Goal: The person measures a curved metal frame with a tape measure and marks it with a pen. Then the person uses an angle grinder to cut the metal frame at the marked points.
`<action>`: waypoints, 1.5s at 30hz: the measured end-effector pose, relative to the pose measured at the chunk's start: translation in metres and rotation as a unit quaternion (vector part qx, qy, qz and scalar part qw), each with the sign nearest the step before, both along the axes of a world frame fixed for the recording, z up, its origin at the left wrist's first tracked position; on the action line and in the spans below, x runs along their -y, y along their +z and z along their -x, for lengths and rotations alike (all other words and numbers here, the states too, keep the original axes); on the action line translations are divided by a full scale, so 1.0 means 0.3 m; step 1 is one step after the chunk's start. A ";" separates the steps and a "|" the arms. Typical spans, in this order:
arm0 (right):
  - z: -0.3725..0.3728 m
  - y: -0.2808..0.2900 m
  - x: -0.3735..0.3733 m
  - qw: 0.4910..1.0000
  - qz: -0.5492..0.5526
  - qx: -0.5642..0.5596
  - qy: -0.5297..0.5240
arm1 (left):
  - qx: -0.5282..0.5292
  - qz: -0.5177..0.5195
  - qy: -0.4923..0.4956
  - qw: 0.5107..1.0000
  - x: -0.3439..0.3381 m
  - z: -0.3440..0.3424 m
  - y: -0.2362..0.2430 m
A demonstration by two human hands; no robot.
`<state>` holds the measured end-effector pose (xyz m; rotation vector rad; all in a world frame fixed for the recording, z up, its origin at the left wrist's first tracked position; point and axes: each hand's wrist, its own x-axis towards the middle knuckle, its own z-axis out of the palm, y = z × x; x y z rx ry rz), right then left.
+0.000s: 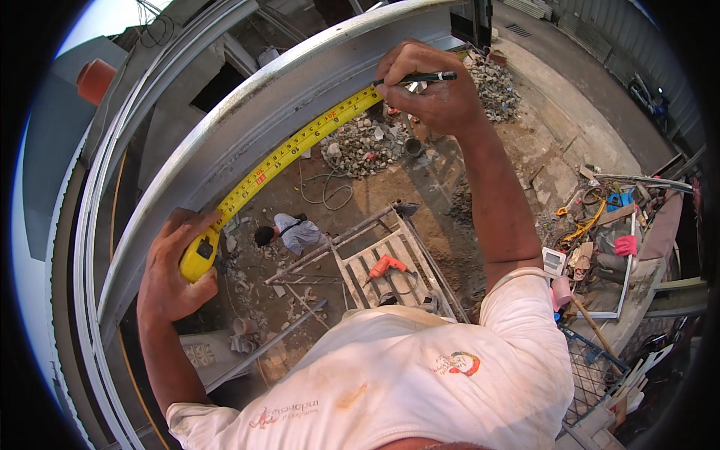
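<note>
My left hand is closed around the yellow case of a tape measure, against the lower left part of a long grey metal beam. From the case the yellow blade runs up and to the right along the beam's side. At the blade's far end, my right hand pinches a dark pencil, its tip at the beam and its other end pointing right. The right fingertips are beside the blade; whether they also grip it I cannot tell.
Far below, a person in a light shirt is on the dirt ground. An orange power drill lies on a slatted wooden platform beneath me. Rubble is heaped beyond; tools and scraps clutter a ledge at right.
</note>
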<state>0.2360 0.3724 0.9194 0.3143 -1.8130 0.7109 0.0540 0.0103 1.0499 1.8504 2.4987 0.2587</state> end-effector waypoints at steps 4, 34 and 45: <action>0.007 -0.007 0.003 1.000 0.007 -0.003 -0.004 | 0.011 0.004 0.003 1.000 0.001 0.000 -0.001; 0.000 -0.002 0.000 0.999 -0.010 0.021 -0.049 | 0.069 0.070 0.011 0.995 0.025 -0.017 -0.199; 0.005 -0.005 -0.015 1.000 0.029 -0.008 0.002 | 0.142 0.100 0.068 0.983 0.092 0.065 -0.387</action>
